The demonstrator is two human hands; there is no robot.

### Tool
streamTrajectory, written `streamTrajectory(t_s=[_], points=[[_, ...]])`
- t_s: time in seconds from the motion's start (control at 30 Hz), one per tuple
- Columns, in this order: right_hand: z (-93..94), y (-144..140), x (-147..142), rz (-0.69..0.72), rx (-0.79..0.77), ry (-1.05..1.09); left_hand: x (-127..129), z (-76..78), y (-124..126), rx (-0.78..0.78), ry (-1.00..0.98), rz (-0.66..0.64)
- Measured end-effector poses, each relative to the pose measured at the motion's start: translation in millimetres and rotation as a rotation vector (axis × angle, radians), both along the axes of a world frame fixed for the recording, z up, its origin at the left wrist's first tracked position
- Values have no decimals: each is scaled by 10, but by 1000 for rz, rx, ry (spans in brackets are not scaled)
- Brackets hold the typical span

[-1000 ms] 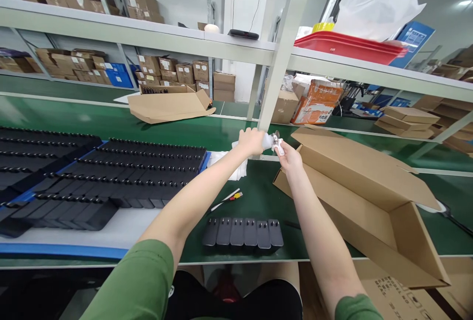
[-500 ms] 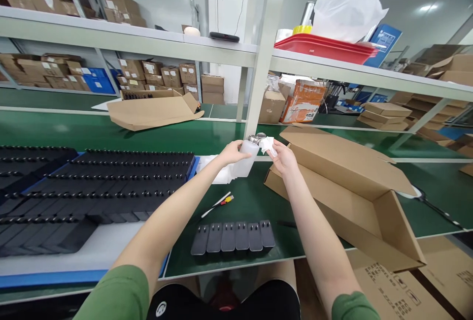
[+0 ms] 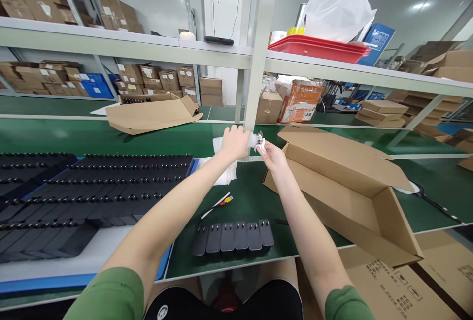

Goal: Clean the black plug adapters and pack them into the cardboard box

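My left hand [image 3: 234,143] grips a small translucent white bottle [image 3: 253,139], held tipped on its side above the green bench, its metal top pointing right. My right hand [image 3: 271,155] pinches a small white cloth [image 3: 261,146] pressed against that metal top. Both hands are raised at the back of the bench, in front of the white shelf post [image 3: 254,74]. A row of several black chargers [image 3: 233,237] lies near the front edge below my arms.
An open long cardboard box [image 3: 343,187] lies to the right. Trays of black chargers [image 3: 96,187] fill the left. A folded white cloth [image 3: 226,175] and a small screwdriver-like tool [image 3: 218,204] lie mid-bench. Shelves above carry cartons and a red tray [image 3: 321,48].
The bottle was upright half a second ago; my left hand has tipped it sideways against the cloth in my right hand, as it was a second ago.
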State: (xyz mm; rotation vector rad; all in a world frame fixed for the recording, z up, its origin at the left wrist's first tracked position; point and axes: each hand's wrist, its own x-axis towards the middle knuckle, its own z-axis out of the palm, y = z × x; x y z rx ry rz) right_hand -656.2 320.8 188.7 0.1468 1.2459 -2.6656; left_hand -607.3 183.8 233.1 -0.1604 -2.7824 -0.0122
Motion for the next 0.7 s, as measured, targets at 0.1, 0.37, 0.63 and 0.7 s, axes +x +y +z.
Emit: streamTrajectory(t_s=[0.1,0.37,0.63,0.7], points=[[-4,-56,-11,7,-95,-46,-53,167,60,-140,-5,-14],[-47,-125,-7,23,-208,-94,-79,320,107,-263,-64,27],[-86,-142,-16,23,-228,-99,-82,364,119,-252,-96,27],[-79,-134,-13,26,-220,-96,-75,384,99,-227,-112,35]])
